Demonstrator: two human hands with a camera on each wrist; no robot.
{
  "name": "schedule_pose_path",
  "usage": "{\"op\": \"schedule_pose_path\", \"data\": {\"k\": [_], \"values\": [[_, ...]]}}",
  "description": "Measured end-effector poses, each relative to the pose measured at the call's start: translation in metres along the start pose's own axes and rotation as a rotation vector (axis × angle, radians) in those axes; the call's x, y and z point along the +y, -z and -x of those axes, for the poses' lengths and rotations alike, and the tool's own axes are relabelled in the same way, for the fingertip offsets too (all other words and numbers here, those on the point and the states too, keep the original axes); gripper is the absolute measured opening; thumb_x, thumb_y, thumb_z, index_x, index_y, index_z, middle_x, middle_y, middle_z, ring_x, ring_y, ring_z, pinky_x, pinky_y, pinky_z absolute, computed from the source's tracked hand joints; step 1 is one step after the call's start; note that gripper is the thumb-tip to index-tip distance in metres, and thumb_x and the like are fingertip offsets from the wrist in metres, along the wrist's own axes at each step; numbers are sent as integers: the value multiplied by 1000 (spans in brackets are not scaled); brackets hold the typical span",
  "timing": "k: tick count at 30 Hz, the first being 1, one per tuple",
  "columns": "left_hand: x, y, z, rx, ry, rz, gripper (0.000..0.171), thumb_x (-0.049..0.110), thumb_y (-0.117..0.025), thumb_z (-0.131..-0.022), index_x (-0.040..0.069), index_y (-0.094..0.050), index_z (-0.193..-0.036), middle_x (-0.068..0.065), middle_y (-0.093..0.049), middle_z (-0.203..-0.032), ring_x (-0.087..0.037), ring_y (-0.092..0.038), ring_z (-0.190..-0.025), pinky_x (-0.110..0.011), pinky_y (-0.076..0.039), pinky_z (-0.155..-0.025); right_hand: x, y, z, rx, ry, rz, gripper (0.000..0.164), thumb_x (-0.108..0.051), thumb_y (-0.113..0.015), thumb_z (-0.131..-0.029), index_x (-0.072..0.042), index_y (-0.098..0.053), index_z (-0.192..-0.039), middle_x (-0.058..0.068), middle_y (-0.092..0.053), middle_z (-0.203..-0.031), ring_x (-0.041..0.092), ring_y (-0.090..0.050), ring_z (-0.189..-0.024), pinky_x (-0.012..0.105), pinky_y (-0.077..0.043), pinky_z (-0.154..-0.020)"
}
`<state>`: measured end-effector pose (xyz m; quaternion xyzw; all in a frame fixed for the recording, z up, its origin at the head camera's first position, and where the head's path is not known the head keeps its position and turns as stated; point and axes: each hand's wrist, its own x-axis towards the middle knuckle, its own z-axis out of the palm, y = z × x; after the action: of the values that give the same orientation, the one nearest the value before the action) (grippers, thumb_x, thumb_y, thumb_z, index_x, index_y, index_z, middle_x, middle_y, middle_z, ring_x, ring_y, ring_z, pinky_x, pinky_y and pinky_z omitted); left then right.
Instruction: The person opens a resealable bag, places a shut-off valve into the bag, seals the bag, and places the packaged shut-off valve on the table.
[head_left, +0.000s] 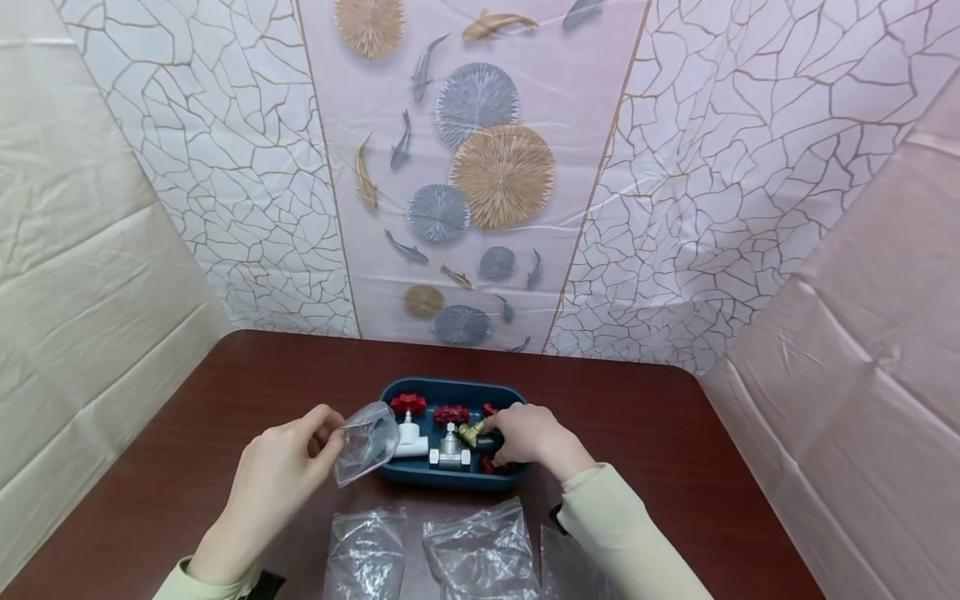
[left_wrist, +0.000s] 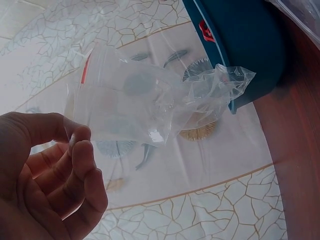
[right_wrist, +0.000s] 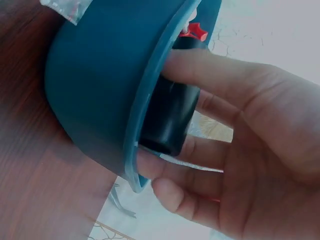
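My left hand (head_left: 273, 471) pinches the edge of a clear zip bag (head_left: 367, 446) between thumb and forefinger. In the left wrist view the bag (left_wrist: 130, 95) looks empty and has a red line along its zip edge. My right hand (head_left: 531, 435) reaches into the right end of a blue bin (head_left: 420, 477). Its thumb and fingers are around the black cylinder (right_wrist: 170, 112) of a valve with a brass part (head_left: 471, 432). In the bin also lie a white valve (head_left: 409, 437) and a silver valve (head_left: 450, 454), both with red handwheels.
Three clear plastic bags lie on the brown table (head_left: 300, 367) in front of the bin: a left bag (head_left: 366, 550), a middle bag (head_left: 483, 550) and a right bag (head_left: 566, 562) partly under my right sleeve. Patterned cloth (head_left: 480, 275) hangs behind the table.
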<state>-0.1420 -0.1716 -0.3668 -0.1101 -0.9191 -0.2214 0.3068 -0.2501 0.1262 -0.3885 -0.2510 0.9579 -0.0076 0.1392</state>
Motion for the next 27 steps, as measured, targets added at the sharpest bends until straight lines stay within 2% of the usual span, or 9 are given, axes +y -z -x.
{"op": "schedule_pose_path", "data": {"k": [6,11,21,27], "values": [[0,0,-1,1,-7,-1,10,13,-66,-79,21,-63,-82,18,-52,-62,2,-45,-50,-26,-35,-44,0,6,8,85,1,-27,43,-31,-77,-74,-26,-66,-115,1,-63,-104,19,-57,-79,34,-44,-57],[1,1,-1,6,-16,-5,10,13,-67,-79,21,-63,-81,18,-51,-62,2,-44,-49,-26,-34,-44,0,22,18,168,34,-52,41,-36,-75,-76,-27,-65,-115,0,-63,-96,15,-54,-73,34,-43,-56],[2,2,-1,15,-23,-7,6,14,-67,-80,20,-65,-82,18,-50,-61,1,-43,-49,-27,-35,-44,-19,54,41,338,151,-122,39,-39,-72,-79,-27,-64,-116,-8,-64,-96,7,-52,-70,27,-42,-56],[4,3,-1,7,-30,-3,5,13,-68,-80,17,-66,-83,15,-52,-62,0,-44,-49,-26,-36,-44,-40,68,58,465,222,-120,42,-43,-71,-79,-27,-63,-118,-9,-63,-102,5,-56,-79,26,-44,-64]]}}
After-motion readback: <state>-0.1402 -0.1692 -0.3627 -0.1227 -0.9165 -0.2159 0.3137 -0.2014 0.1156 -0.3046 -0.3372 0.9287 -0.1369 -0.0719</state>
